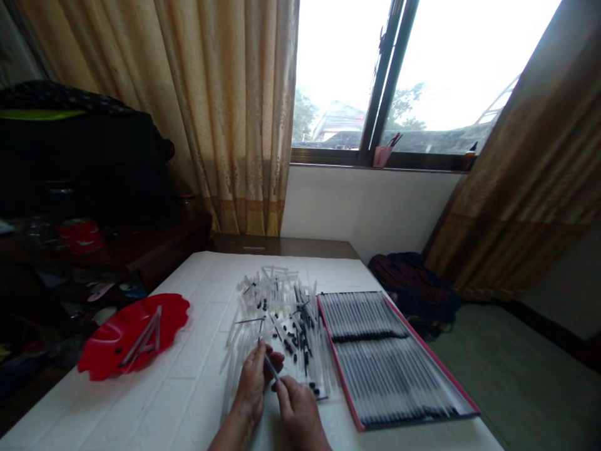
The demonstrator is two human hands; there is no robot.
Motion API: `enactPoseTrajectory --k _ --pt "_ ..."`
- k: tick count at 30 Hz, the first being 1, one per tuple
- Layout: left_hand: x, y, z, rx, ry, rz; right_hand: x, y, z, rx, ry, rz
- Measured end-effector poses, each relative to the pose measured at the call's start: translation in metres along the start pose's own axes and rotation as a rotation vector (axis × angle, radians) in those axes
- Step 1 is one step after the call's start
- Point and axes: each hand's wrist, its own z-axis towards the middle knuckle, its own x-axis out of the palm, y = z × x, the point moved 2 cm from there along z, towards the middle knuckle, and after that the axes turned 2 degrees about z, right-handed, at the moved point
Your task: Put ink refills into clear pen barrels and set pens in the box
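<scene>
The left hand (pixel 252 383) and right hand (pixel 298 408) sit together at 6 o'clock on the white desk (pixel 197 376), both pinching a clear plastic tube (pixel 271 368). A loose heap of clear tubes and black caps (pixel 282 319) lies touching them at 12 o'clock, a red-edged tray of ranked tubes (pixel 389 363) at 3 o'clock, a wavy red plate (pixel 134 335) at 9 o'clock

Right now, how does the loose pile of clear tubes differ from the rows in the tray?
The pile of loose tubes lies at all angles, while the rows of tubes lie parallel, side by side. The pile rests directly on the white table, while the rows sit in a red-edged tray. The pile's black bits are scattered; the rows' black ends form straight bands. Both are thin, clear tubes.
</scene>
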Motion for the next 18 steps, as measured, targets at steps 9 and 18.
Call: enactPoseTrajectory --k 9,18 --pt "-0.002 0.004 0.002 0.031 0.05 0.028 0.005 0.002 0.0 0.028 -0.052 -0.115" --pt "-0.009 -0.008 0.0 -0.059 0.16 -0.036 -0.025 0.01 0.003 0.049 -0.046 0.195"
